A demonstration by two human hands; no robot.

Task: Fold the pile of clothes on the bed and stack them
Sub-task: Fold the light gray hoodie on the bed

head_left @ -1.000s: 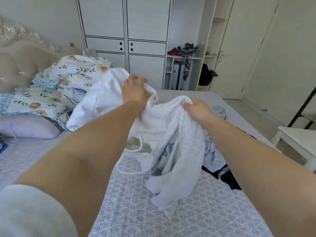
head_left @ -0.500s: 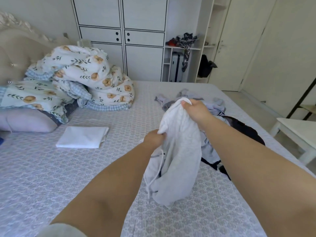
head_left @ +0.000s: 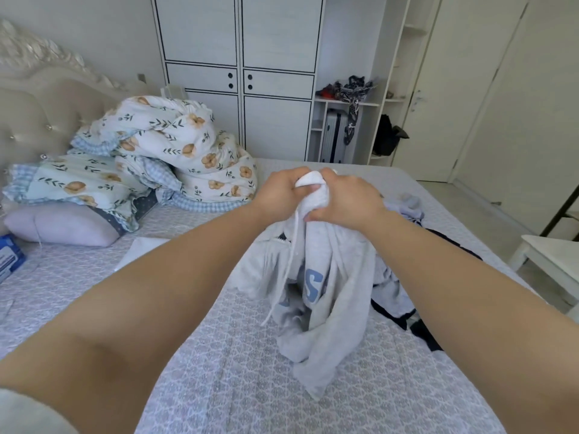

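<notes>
A light grey hooded garment (head_left: pixel 332 296) with blue letters and a white drawstring hangs bunched above the bed (head_left: pixel 238 386). My left hand (head_left: pixel 280 194) and my right hand (head_left: pixel 349 202) grip its top edge side by side, almost touching. Its lower end rests on the bedspread. To the right lies the pile of clothes (head_left: pixel 398 286), pale blue and black pieces, partly hidden by my right arm. A folded white piece (head_left: pixel 138 250) lies on the bed to the left, mostly hidden behind my left arm.
A flowered duvet (head_left: pixel 175 151) and pillows (head_left: pixel 62 227) are heaped at the headboard on the left. A blue packet (head_left: pixel 9 256) lies at the bed's left edge. A white wardrobe (head_left: pixel 238 73) stands behind the bed. A white low table (head_left: pixel 554 261) stands on the right.
My left hand has come up from the garment's lower part to its top edge, beside my right hand. The garment now hangs longer and shows its blue letters.
</notes>
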